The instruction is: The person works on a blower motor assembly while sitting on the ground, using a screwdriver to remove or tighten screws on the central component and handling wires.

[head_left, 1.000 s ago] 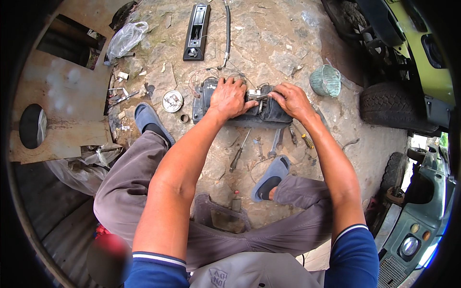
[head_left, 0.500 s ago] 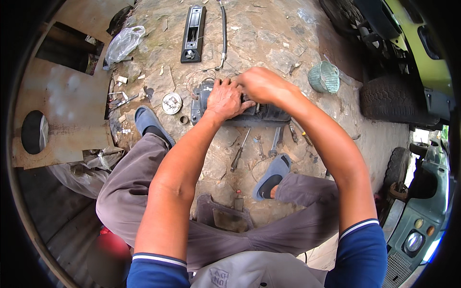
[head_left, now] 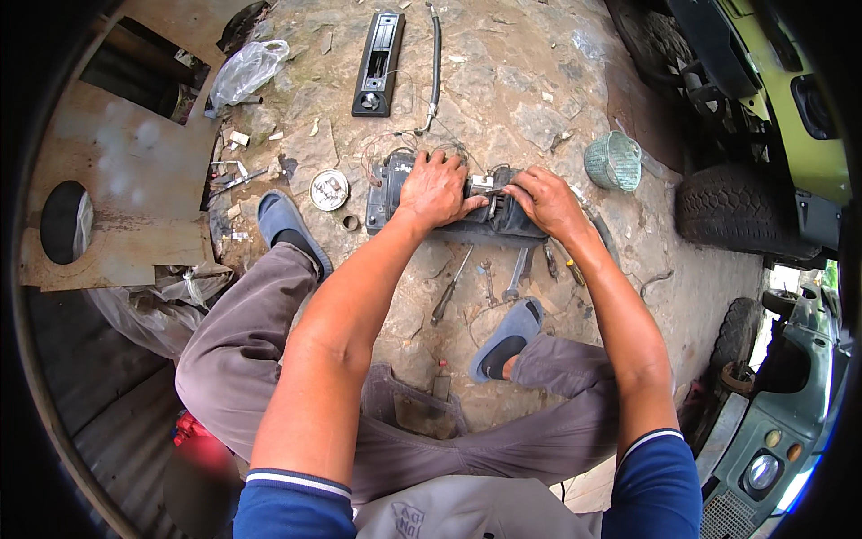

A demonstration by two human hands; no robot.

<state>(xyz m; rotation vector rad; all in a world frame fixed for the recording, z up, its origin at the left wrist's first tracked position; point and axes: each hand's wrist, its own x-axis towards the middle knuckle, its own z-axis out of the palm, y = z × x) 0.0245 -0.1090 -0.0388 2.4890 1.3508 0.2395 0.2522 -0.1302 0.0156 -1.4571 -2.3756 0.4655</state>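
In the head view, a black unit (head_left: 494, 232) is set on the ground ahead of the feet. Its left part is covered by the left hand (head_left: 434, 190), laid flat with fingers spread. By the right hand (head_left: 545, 199), a small metal tool (head_left: 494, 191) appears to be pinched near a pale metal part (head_left: 482, 181); its exact shape cannot be told. The tool could be slipped off by a shallow bite, or the unit rocked by uneven footing; loose wires (head_left: 384, 144) could be snagged. The stone ground (head_left: 404, 328) is rough and littered; a screwdriver (head_left: 452, 286) and a wrench (head_left: 517, 274) are left near. The space is flanked by a rusty sheet (head_left: 135, 148) and a tyre (head_left: 727, 207).
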